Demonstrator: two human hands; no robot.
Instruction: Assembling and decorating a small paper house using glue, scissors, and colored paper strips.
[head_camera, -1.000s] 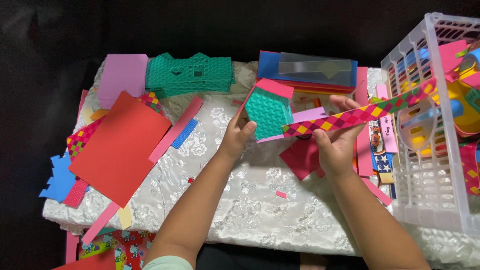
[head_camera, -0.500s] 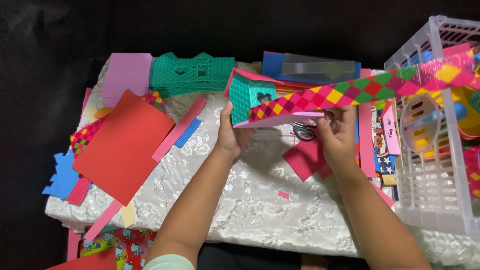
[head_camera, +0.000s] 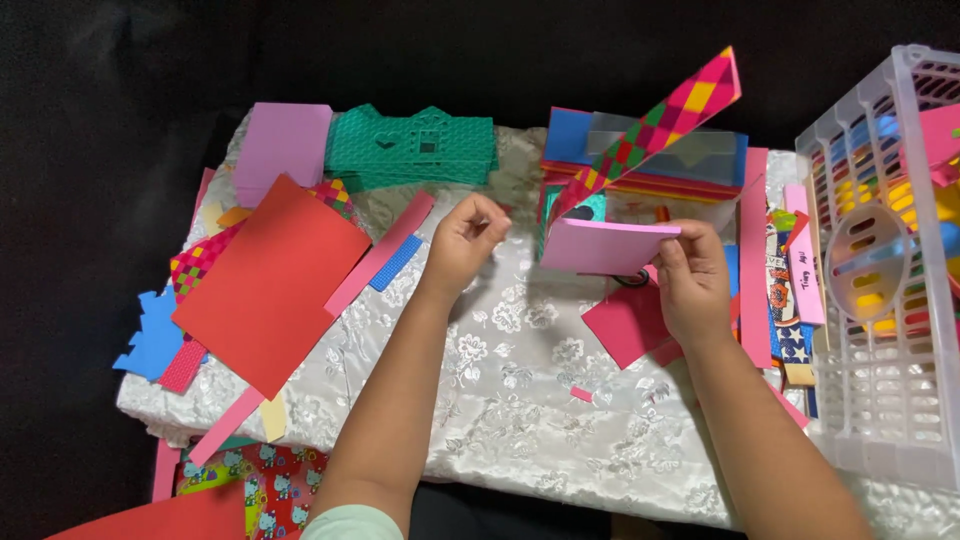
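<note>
Pink card made up the folded piece (head_camera: 608, 246) that the right hand (head_camera: 690, 285) held above the middle of the worktop (head_camera: 520, 400), its fingers (head_camera: 668, 262) pinched on the piece's right edge. A woven paper strip (head_camera: 655, 125) in red, yellow, green and pink rose from the card, with its long axis slanting up and to the far right, and its free end pointed toward the white plastic basket (head_camera: 880, 400) at the right edge. The left hand (head_camera: 468, 238) hovered just left of the card, apart from it, its fingers curled loosely on nothing. Silvery white flowered cloth covered the worktop. Behind the card, at the far side, stood a blue box with a clear lid (head_camera: 700, 150), and to its left a green lattice paper house (head_camera: 410, 148) and a lilac pad (head_camera: 282, 142). A big red sheet (head_camera: 270, 285) lay tilted at the left over a blue cut-out (head_camera: 150, 335) and a woven mat (head_camera: 200, 265), with pink strips (head_camera: 385, 250) between it and the left hand. Dark pink scraps (head_camera: 625, 325) lay on the cloth under the right hand, and a long pink strip (head_camera: 755, 260) ran near to far beside the basket.
</note>
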